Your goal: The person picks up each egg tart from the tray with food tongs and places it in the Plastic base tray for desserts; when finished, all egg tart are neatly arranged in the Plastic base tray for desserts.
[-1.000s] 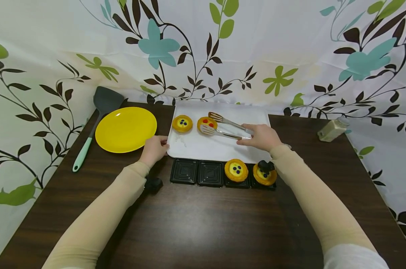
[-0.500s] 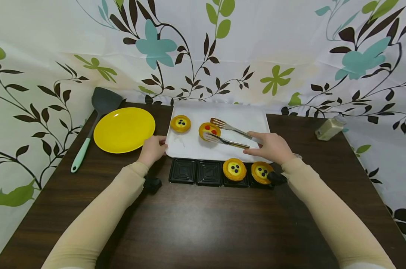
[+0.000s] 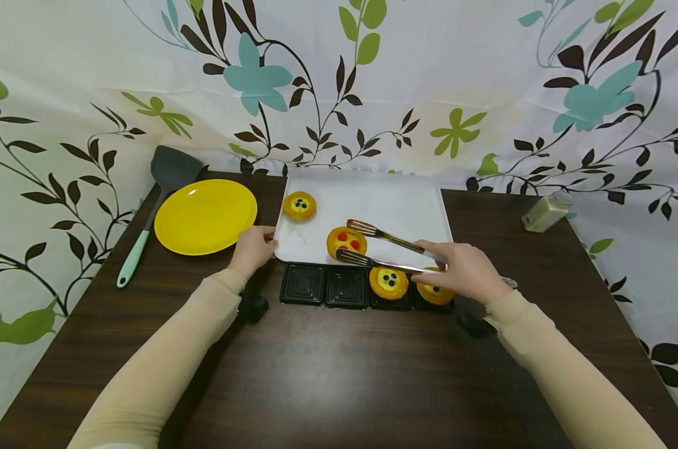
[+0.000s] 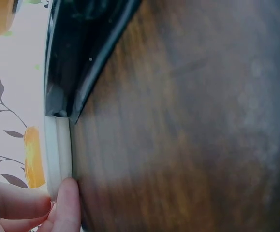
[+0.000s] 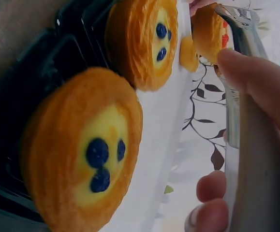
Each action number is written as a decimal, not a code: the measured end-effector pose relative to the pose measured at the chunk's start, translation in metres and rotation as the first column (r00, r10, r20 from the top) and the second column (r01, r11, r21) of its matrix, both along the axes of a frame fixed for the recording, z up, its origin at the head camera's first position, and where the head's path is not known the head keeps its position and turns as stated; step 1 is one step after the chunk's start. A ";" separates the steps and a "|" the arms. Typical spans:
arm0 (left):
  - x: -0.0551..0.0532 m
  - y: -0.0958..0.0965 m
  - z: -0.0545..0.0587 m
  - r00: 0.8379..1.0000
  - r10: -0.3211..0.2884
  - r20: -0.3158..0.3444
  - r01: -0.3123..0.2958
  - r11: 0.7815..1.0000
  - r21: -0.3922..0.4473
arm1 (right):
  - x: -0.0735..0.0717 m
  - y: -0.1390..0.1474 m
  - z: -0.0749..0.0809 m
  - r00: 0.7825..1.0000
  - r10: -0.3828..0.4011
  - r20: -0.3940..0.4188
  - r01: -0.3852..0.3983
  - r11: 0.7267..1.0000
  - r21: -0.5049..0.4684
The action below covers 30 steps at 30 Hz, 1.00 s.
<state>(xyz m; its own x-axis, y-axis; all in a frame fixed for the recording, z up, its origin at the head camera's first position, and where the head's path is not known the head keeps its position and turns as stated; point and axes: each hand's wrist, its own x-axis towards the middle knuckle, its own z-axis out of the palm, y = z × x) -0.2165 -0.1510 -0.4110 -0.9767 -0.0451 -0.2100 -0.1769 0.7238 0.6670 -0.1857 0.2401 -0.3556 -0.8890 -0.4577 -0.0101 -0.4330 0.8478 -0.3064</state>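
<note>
The right hand (image 3: 463,269) holds tongs (image 3: 397,241) around a red-topped tart (image 3: 345,242) at the near side of the white tray (image 3: 383,199); the left hand (image 3: 252,249) grips the tray's near left corner. Before the tray I see two blue-dotted tarts (image 3: 388,284) in black holders (image 3: 302,284); to its left, a yellow plate (image 3: 206,218).

Red-topped tart (image 3: 347,239) partly behind tongs (image 3: 395,239)

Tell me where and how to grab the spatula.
Likely best by its mint handle, coming from the near side, left of the yellow plate: the slim handle lies that way, clear of the plate, while the dark blade sits farther back, beside the plate's rim.
</note>
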 end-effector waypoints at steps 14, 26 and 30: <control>0.001 0.001 0.001 1.000 -0.002 0.000 0.002 1.000 -0.004 | 0.028 0.009 -0.006 0.997 0.048 -0.054 -0.049 0.999 -0.010; 0.000 0.000 0.000 1.000 -0.005 -0.006 0.005 1.000 0.002 | 0.035 0.004 -0.013 0.995 0.084 -0.059 -0.083 0.996 0.013; 0.000 0.000 0.000 1.000 -0.008 -0.012 0.008 1.000 -0.002 | 0.036 0.003 -0.015 0.993 0.089 -0.071 -0.088 0.996 0.021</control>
<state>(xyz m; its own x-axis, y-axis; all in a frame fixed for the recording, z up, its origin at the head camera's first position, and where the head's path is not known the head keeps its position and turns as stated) -0.2161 -0.1512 -0.4110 -0.9795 -0.0375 -0.1980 -0.1628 0.7261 0.6680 -0.1499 0.2427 -0.3704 -0.8439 -0.5348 0.0438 -0.5267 0.8102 -0.2572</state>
